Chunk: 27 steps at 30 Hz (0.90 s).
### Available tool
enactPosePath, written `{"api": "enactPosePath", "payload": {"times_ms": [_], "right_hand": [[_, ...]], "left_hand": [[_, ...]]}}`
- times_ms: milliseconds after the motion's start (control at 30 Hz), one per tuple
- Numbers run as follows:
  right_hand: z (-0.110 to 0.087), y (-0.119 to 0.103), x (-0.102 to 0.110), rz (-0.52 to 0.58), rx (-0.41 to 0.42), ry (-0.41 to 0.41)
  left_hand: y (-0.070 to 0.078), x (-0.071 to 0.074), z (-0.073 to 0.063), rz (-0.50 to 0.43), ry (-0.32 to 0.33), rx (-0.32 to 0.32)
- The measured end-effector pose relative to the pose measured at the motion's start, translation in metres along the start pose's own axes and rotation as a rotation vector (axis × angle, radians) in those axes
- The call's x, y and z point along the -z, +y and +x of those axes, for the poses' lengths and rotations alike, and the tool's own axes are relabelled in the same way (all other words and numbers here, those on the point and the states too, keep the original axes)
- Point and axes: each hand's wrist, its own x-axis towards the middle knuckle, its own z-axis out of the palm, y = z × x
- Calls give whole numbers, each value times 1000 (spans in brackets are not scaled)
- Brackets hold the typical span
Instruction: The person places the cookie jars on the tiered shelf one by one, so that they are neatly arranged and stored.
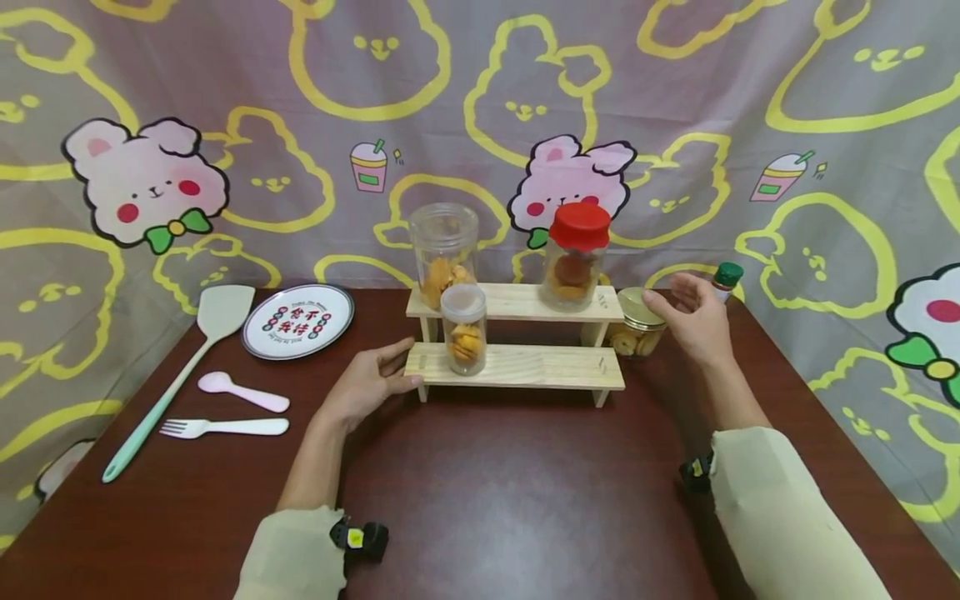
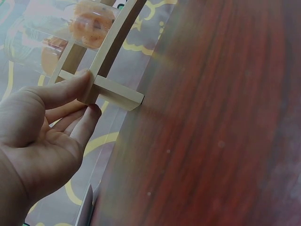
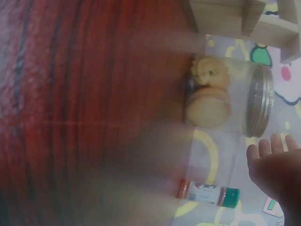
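My left hand (image 1: 367,386) pinches the left end of the lower board of a two-step wooden shelf (image 1: 525,364); in the left wrist view the thumb lies on one side and fingertips on the other. On the lower step stands a small clear-lidded jar (image 1: 466,329) of orange-brown snacks. The upper step carries a clear-lidded jar (image 1: 444,258) and a red-lidded jar (image 1: 576,258). Beside the gold-lidded cookie jar (image 3: 211,94), right of the shelf, my right hand (image 1: 696,321) hangs with fingers spread loosely and nothing in them. Whether it touches the lid is unclear.
A green-capped seasoning bottle (image 3: 207,194) stands behind my right hand. To the left lie a spatula (image 1: 176,379), a printed plate (image 1: 298,322), a pink spoon (image 1: 243,392) and a white fork (image 1: 225,427). A patterned curtain (image 1: 480,100) backs the brown table (image 1: 525,508).
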Motion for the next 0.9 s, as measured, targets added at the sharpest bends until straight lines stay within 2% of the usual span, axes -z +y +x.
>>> {"api": "enactPosePath", "payload": {"times_ms": [200, 433, 900], "right_hand": [[2, 7, -5, -28, -38, -54], [1, 8, -12, -86, -35, -110], [5, 17, -22, -195, -2, -60]], "left_hand": [[0, 1, 0, 3, 5, 4], [0, 1, 1, -2, 7, 15], [0, -1, 1, 2, 6, 18]]}}
